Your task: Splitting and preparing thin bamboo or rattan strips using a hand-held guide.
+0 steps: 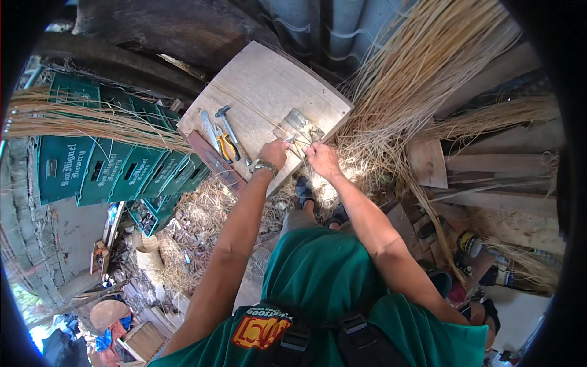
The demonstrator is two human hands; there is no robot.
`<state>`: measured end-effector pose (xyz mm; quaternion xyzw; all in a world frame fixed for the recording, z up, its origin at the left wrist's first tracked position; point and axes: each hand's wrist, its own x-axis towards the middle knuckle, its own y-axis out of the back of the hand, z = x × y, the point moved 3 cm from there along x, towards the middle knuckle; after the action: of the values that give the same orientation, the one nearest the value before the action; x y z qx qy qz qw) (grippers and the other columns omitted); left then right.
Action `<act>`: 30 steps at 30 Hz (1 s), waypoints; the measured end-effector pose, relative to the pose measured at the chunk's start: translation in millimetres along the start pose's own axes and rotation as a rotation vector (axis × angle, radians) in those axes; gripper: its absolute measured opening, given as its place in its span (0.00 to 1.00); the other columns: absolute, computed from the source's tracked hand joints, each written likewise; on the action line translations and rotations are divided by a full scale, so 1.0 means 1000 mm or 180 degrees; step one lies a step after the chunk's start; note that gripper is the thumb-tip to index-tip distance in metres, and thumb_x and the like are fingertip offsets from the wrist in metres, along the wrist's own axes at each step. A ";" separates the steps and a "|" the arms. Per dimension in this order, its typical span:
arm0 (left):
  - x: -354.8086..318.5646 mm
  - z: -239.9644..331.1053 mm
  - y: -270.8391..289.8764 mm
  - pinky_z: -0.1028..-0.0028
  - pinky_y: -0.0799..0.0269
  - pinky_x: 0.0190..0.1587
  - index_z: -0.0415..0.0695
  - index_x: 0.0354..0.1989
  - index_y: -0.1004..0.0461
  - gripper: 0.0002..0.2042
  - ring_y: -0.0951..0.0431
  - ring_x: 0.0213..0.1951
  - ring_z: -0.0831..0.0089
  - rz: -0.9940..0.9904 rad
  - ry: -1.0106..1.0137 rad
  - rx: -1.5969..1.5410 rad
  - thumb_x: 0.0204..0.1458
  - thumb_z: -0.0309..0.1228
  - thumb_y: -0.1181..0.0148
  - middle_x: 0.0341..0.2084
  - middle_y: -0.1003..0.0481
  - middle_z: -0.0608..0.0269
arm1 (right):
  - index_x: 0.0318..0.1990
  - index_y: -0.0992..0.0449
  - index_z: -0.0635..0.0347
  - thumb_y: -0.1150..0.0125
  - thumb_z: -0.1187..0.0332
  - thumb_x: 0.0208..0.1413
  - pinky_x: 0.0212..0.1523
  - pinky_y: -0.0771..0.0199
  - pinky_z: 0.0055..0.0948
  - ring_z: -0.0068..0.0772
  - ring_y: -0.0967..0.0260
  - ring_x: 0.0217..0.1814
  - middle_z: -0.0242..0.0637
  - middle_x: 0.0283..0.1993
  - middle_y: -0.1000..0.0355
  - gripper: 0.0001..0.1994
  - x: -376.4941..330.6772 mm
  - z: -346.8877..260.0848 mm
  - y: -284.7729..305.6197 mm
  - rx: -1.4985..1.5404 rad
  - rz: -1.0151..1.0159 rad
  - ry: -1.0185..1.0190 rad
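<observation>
In the head view, both forearms come up from the lower edge and converge over the edge of the surface (278, 70) that runs from its near corner to its right-hand corner. The left hand (274, 154) lies palm down, fingers pointing inward, a wristwatch (265, 166) on its wrist; whether it grips or only presses, I cannot tell. The right hand (323, 160) has its wrist bent inward and its thumb and fingertips pinched on thin pale strips (298, 144). These strips lie between the two hands, close to that edge, against a small dark plate (301, 124). Toward the left-hand corner lie a hammer (232, 131), yellow-handled pliers (228, 148) and a silvery blade (210, 128), next to a reddish-brown plank (214, 163) along the edge.

Pale, ornate lettering is printed on the sides of the green crates (120, 170); the green shirt (324, 269) bears white letters and a red-and-yellow emblem.
</observation>
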<state>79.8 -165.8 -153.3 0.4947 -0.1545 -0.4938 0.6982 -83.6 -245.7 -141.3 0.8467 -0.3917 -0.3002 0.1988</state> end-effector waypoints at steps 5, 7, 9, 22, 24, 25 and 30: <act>0.004 0.010 0.010 0.53 0.31 0.43 0.44 0.38 0.27 0.13 0.25 0.40 0.44 -0.0362 0.0206 -0.0046 0.59 0.41 0.51 0.33 0.24 0.42 | 0.30 0.28 0.61 0.47 0.56 0.56 0.40 0.31 0.44 0.54 0.30 0.37 0.53 0.31 0.29 0.15 -0.043 0.066 0.022 -0.0076 0.0056 0.0122; 0.005 0.002 0.008 0.54 0.31 0.43 0.45 0.39 0.27 0.13 0.25 0.41 0.44 -0.0346 0.0126 0.0056 0.59 0.40 0.51 0.34 0.24 0.42 | 0.30 0.29 0.59 0.48 0.57 0.58 0.36 0.32 0.46 0.57 0.31 0.36 0.51 0.30 0.29 0.14 -0.099 0.129 0.039 -0.0428 0.0523 0.1285; 0.005 0.002 0.015 0.54 0.31 0.44 0.45 0.40 0.27 0.12 0.25 0.41 0.44 -0.0337 0.0240 -0.0003 0.59 0.40 0.51 0.35 0.24 0.43 | 0.30 0.30 0.60 0.48 0.55 0.59 0.31 0.34 0.45 0.60 0.36 0.32 0.53 0.27 0.33 0.16 -0.167 0.211 0.068 -0.0113 0.0252 0.0069; 0.005 -0.001 0.010 0.58 0.29 0.46 0.50 0.46 0.25 0.14 0.24 0.44 0.49 -0.0405 0.0410 -0.0022 0.58 0.41 0.51 0.38 0.24 0.45 | 0.64 0.40 0.57 0.53 0.40 0.56 0.61 0.39 0.43 0.50 0.36 0.60 0.47 0.61 0.36 0.36 -0.089 0.131 0.074 -0.1238 -0.1432 0.0304; 0.012 0.011 0.006 0.58 0.29 0.46 0.50 0.45 0.25 0.13 0.24 0.44 0.49 -0.0435 0.0361 -0.0039 0.58 0.41 0.50 0.38 0.24 0.45 | 0.58 0.31 0.52 0.49 0.44 0.56 0.59 0.36 0.37 0.45 0.37 0.62 0.42 0.60 0.34 0.28 -0.052 0.095 0.044 0.0127 -0.0712 0.0605; 0.009 0.007 0.009 0.58 0.29 0.46 0.50 0.45 0.25 0.13 0.24 0.43 0.49 -0.0404 0.0363 -0.0015 0.58 0.41 0.50 0.37 0.24 0.46 | 0.52 0.28 0.55 0.50 0.46 0.57 0.56 0.34 0.37 0.47 0.34 0.57 0.44 0.55 0.31 0.25 -0.037 0.062 0.031 0.0409 -0.0886 0.0381; 0.005 -0.008 0.006 0.58 0.30 0.41 0.46 0.37 0.25 0.15 0.23 0.38 0.49 -0.0163 0.0231 -0.0070 0.58 0.44 0.52 0.30 0.24 0.47 | 0.31 0.25 0.66 0.53 0.53 0.58 0.44 0.32 0.40 0.53 0.31 0.45 0.55 0.37 0.27 0.21 -0.011 0.009 0.006 0.0716 -0.0535 0.0078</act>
<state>91.3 -165.5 -153.0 0.5084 -0.1109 -0.4950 0.6959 -99.0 -242.2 -140.8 0.8970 -0.3482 -0.2596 0.0815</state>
